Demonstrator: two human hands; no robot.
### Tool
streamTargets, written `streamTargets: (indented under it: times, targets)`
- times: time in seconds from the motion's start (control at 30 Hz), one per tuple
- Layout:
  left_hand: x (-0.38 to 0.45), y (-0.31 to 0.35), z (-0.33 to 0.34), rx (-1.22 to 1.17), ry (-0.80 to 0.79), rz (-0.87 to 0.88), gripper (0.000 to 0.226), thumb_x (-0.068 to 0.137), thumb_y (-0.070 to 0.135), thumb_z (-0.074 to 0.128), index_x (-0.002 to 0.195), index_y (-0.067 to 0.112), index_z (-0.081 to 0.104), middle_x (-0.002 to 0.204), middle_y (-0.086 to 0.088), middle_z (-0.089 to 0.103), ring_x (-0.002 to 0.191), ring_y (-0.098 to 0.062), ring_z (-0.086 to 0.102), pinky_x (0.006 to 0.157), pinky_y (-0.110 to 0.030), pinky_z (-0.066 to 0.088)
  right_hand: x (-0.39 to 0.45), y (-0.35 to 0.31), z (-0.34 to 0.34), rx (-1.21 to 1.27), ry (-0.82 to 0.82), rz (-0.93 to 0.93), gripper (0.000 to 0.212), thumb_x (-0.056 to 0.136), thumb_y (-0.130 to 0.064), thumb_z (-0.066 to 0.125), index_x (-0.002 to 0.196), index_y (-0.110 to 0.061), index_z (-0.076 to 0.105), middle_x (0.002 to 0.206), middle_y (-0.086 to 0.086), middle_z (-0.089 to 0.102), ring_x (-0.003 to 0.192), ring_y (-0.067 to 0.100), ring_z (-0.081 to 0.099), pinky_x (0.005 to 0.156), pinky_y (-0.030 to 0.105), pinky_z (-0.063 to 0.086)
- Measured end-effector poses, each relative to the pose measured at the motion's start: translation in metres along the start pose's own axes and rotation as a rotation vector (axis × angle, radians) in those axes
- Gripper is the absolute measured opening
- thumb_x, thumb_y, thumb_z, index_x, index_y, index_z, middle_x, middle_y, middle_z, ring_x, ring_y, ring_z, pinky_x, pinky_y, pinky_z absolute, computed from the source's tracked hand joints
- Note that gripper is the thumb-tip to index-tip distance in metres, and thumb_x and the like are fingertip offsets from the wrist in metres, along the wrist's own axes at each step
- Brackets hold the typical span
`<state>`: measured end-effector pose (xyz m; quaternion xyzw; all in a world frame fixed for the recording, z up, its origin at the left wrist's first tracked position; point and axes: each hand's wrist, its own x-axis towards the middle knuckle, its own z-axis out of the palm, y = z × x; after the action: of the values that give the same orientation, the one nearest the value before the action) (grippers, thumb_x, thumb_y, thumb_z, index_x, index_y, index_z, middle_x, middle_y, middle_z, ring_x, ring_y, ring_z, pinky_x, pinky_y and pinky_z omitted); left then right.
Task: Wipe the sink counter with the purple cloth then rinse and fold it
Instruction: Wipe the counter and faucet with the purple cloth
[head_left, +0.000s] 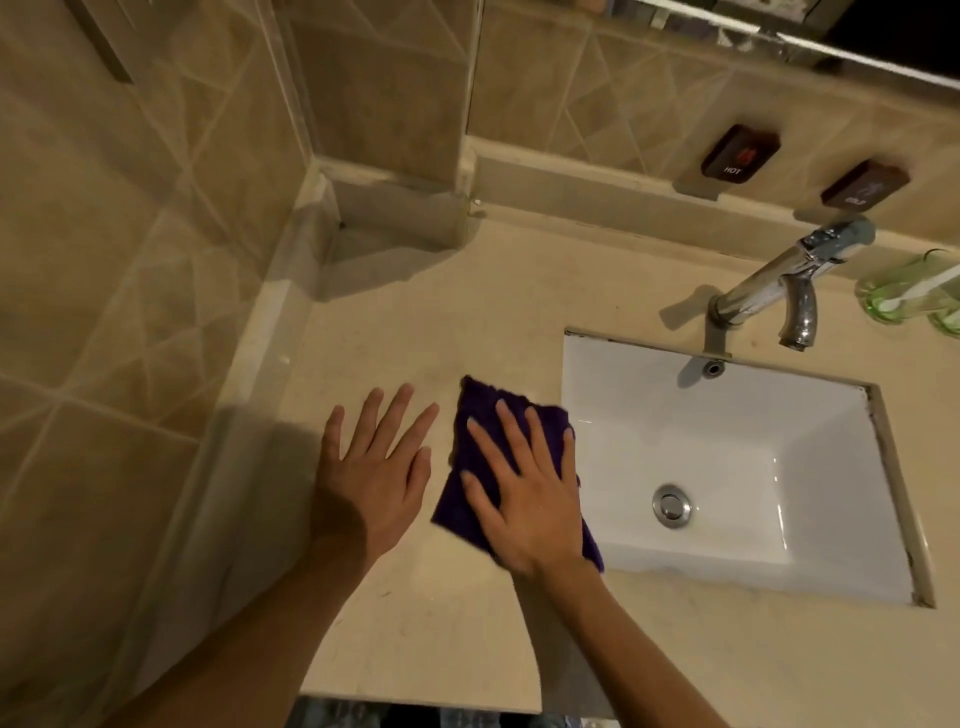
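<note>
The purple cloth (470, 447) lies flat on the beige sink counter (415, 322), just left of the white sink basin (727, 447), with its right edge reaching the basin's rim. My right hand (524, 483) presses flat on top of the cloth, fingers spread and pointing away from me. Beside the cloth, my left hand (374, 467) rests flat on the bare counter with fingers apart, holding nothing. Much of the cloth is hidden under my right hand.
A chrome faucet (784, 286) stands behind the basin, its spout over the back edge. A green glass holder (914, 291) sits at the far right. Two dark HOT and COLD plates (737, 153) are on the tiled wall. A tiled wall and ledge border the counter's left side.
</note>
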<state>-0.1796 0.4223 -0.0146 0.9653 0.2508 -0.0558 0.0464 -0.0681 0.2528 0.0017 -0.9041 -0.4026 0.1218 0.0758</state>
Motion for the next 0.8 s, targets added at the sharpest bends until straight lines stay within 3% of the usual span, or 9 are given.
streamTargets:
  times: [0.33, 0.57, 0.8]
  targets:
    - [0.004, -0.001, -0.004, -0.073, 0.026, 0.028, 0.056, 0.102, 0.051, 0.029, 0.155, 0.033, 0.035, 0.164, -0.002, 0.032, 0.148, -0.032, 0.036, 0.118, -0.056, 0.028, 0.164, 0.044, -0.029, -0.022, 0.060, 0.019, 0.060, 0.102, -0.062, 0.014, 0.159, -0.042, 0.015, 0.171, -0.006, 0.008, 0.157, 0.021, 0.001, 0.124, 0.057, -0.006]
    - [0.005, 0.001, -0.006, -0.029, -0.012, 0.009, 0.058, 0.099, 0.054, 0.030, 0.153, 0.036, 0.038, 0.166, -0.001, 0.028, 0.152, -0.030, 0.027, 0.121, -0.058, 0.020, 0.219, 0.050, -0.042, -0.015, 0.074, 0.140, 0.065, 0.099, -0.066, 0.009, 0.160, -0.042, 0.012, 0.171, -0.003, 0.003, 0.157, 0.025, -0.003, 0.124, 0.054, -0.010]
    - [-0.001, 0.002, -0.005, -0.018, 0.062, 0.000, 0.057, 0.097, 0.046, 0.033, 0.153, 0.036, 0.039, 0.165, 0.004, 0.028, 0.148, -0.028, 0.037, 0.117, -0.056, 0.024, 0.245, 0.069, -0.050, -0.065, 0.044, 0.052, 0.068, 0.096, -0.072, 0.009, 0.159, -0.045, 0.010, 0.171, -0.004, 0.003, 0.157, 0.026, -0.004, 0.123, 0.056, -0.009]
